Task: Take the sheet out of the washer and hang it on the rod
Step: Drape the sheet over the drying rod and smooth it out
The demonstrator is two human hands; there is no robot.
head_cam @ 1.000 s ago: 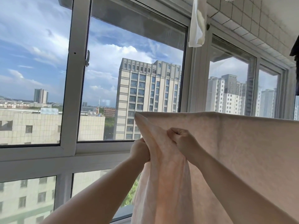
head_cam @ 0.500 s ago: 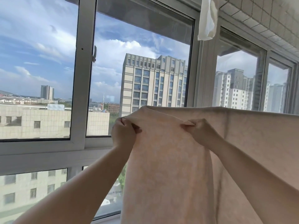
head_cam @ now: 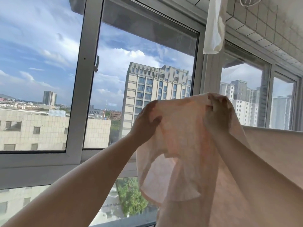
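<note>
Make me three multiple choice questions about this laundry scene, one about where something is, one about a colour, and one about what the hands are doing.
1. Where does the white cloth hang?
A. above the sheet, at top right
B. on the window sill
C. over the left arm

2. What colour is the sheet?
A. dark blue
B. pale pink
C. green

3. What are the hands doing?
A. both hang idle
B. only the left hand holds the sheet
C. both grip the sheet's raised top edge

Answers: 1 A, it dangles near the ceiling tiles. 2 B, the fabric is light pink. 3 C, left hand and right hand each clutch the edge.
</note>
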